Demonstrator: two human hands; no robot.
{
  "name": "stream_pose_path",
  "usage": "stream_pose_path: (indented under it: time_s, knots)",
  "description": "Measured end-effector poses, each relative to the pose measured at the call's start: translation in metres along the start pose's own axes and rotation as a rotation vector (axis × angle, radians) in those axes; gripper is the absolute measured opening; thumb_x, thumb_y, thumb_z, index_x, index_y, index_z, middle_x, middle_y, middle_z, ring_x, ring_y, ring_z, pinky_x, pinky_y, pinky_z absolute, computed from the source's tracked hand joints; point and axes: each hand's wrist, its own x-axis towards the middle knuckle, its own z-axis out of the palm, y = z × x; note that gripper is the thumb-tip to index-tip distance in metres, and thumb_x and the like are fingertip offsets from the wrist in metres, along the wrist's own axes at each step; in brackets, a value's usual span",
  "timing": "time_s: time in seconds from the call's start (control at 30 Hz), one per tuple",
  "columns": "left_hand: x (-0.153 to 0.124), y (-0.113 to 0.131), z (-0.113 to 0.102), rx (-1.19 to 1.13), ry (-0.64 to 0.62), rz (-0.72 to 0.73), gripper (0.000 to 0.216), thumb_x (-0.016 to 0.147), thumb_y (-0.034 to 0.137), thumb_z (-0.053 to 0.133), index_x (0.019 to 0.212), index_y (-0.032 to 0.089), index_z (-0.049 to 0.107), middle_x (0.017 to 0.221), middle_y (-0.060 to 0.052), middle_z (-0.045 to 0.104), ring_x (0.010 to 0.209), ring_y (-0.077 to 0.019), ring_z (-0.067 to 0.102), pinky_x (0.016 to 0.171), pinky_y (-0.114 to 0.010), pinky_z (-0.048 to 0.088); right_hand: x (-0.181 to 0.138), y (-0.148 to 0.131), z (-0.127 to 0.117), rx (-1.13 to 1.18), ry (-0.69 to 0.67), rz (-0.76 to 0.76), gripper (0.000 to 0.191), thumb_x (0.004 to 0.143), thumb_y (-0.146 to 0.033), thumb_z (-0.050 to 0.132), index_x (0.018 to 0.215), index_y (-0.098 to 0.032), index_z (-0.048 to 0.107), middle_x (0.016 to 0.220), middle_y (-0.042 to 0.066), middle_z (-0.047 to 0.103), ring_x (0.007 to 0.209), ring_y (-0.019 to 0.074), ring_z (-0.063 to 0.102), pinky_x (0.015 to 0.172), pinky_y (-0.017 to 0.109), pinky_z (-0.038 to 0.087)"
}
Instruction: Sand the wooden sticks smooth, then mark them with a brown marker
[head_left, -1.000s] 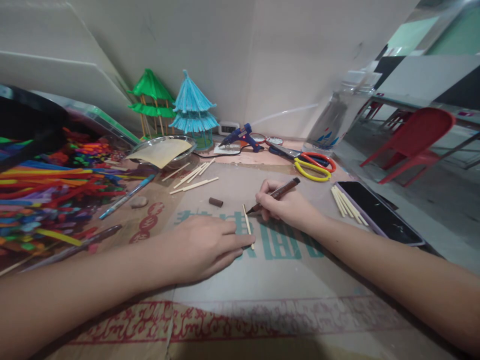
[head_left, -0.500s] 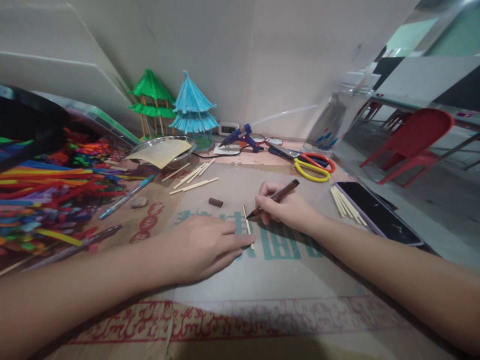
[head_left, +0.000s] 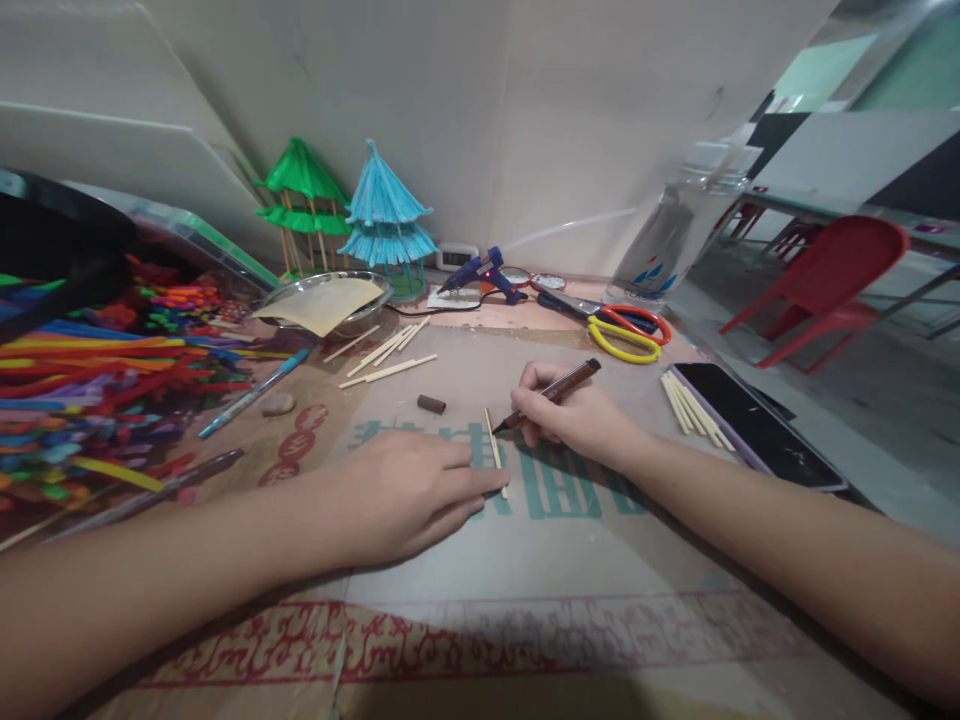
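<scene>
My left hand [head_left: 409, 490] lies flat on the cardboard sheet [head_left: 465, 560], its fingertips pinning the near end of a thin wooden stick [head_left: 494, 449]. My right hand [head_left: 574, 412] grips a brown marker [head_left: 551, 392] like a pen, its tip resting against the stick's right side near the far end. The marker's brown cap [head_left: 431, 404] lies a little to the left of the stick.
Loose wooden sticks [head_left: 386, 358] lie beyond; another bundle [head_left: 694, 405] sits beside a phone [head_left: 757, 425] at right. Scissors [head_left: 626, 332], a blue glue gun [head_left: 480, 274], a glass bowl [head_left: 330, 300], green [head_left: 300, 205] and blue pavilion models [head_left: 386, 220], colourful pipe cleaners [head_left: 97, 375], a blue pen [head_left: 251, 395].
The marker tip has shifted very slightly along the stick; both hands otherwise stay where they were.
</scene>
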Motion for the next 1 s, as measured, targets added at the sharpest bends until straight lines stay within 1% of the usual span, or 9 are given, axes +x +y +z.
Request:
stream_pose_path:
  time_s: [0.13,0.2,0.27,0.43,0.6,0.73,0.87,0.93,1.0]
  knots:
    - [0.0003,-0.0001,0.0000,0.005,-0.005,-0.002,0.033,0.103,0.030,0.042,0.127,0.026,0.063,0.082,-0.003,0.066,0.069,-0.0181,0.063,0.060,-0.029,0.045,-0.0023,-0.0011,-0.0018,0.004,-0.088,0.022,0.022,0.086,-0.032,0.059,0.071,-0.021,0.047,0.049,-0.004,0.060,0.041,0.0080,0.047,0.042,0.019,0.033]
    - [0.0005,0.0001,-0.0004,0.004,-0.016,-0.007,0.033,0.102,0.029,0.042,0.127,0.026,0.063,0.081,-0.003,0.066,0.069,-0.0178,0.063,0.060,-0.028,0.045,-0.0030,-0.0018,-0.0020,0.004,-0.107,0.025,0.022,0.085,-0.032,0.059,0.070,-0.021,0.047,0.049,-0.004,0.060,0.040,0.0081,0.047,0.042,0.019,0.033]
    - [0.0005,0.0004,-0.0008,-0.001,-0.021,-0.008,0.033,0.102,0.029,0.042,0.127,0.025,0.064,0.081,-0.003,0.066,0.069,-0.0175,0.063,0.060,-0.028,0.046,-0.0028,-0.0019,-0.0014,0.008,-0.080,0.011,0.022,0.085,-0.033,0.060,0.071,-0.021,0.048,0.049,-0.004,0.061,0.040,0.0081,0.047,0.042,0.019,0.033]
    - [0.0005,0.0005,-0.0013,-0.002,-0.011,-0.006,0.033,0.102,0.029,0.041,0.126,0.025,0.064,0.080,-0.003,0.066,0.068,-0.0180,0.063,0.060,-0.029,0.044,0.0001,-0.0002,0.0010,0.031,0.038,-0.021,0.024,0.089,-0.037,0.058,0.074,-0.021,0.049,0.051,-0.004,0.061,0.040,0.0076,0.045,0.042,0.020,0.033]
    - [-0.0001,0.0002,-0.0005,-0.011,0.000,-0.002,0.032,0.102,0.028,0.041,0.126,0.025,0.064,0.081,-0.002,0.067,0.069,-0.0184,0.062,0.061,-0.029,0.044,0.0005,0.0011,0.0011,-0.004,0.008,-0.019,0.023,0.090,-0.036,0.058,0.074,-0.021,0.050,0.053,-0.003,0.063,0.041,0.0075,0.046,0.042,0.020,0.033]
    - [-0.0005,0.0000,0.0001,-0.007,0.004,-0.003,0.032,0.103,0.029,0.041,0.126,0.025,0.063,0.084,-0.003,0.068,0.070,-0.0182,0.063,0.061,-0.029,0.044,-0.0020,0.0005,-0.0007,0.004,-0.048,0.006,0.023,0.088,-0.032,0.058,0.071,-0.021,0.048,0.050,-0.004,0.061,0.040,0.0076,0.046,0.041,0.019,0.032]
    - [-0.0004,0.0002,-0.0002,-0.004,-0.003,-0.010,0.031,0.102,0.029,0.041,0.124,0.025,0.064,0.082,-0.002,0.068,0.069,-0.0187,0.064,0.061,-0.030,0.044,-0.0038,0.0004,-0.0018,0.020,-0.113,-0.005,0.023,0.088,-0.032,0.059,0.071,-0.021,0.047,0.050,-0.004,0.060,0.041,0.0077,0.047,0.041,0.019,0.033]
    - [-0.0001,0.0002,-0.0003,-0.003,-0.005,-0.011,0.031,0.102,0.028,0.042,0.123,0.025,0.064,0.081,-0.002,0.068,0.068,-0.0188,0.064,0.060,-0.031,0.044,-0.0035,0.0006,-0.0011,0.019,-0.111,-0.014,0.022,0.089,-0.032,0.058,0.072,-0.021,0.048,0.051,-0.004,0.061,0.042,0.0075,0.047,0.041,0.019,0.033]
    - [0.0003,0.0001,-0.0002,-0.003,-0.005,-0.010,0.031,0.102,0.029,0.042,0.124,0.025,0.064,0.082,-0.002,0.068,0.069,-0.0188,0.064,0.060,-0.031,0.044,-0.0026,0.0008,0.0000,0.021,-0.060,-0.027,0.022,0.090,-0.033,0.057,0.074,-0.021,0.049,0.052,-0.004,0.061,0.042,0.0071,0.046,0.042,0.019,0.032]
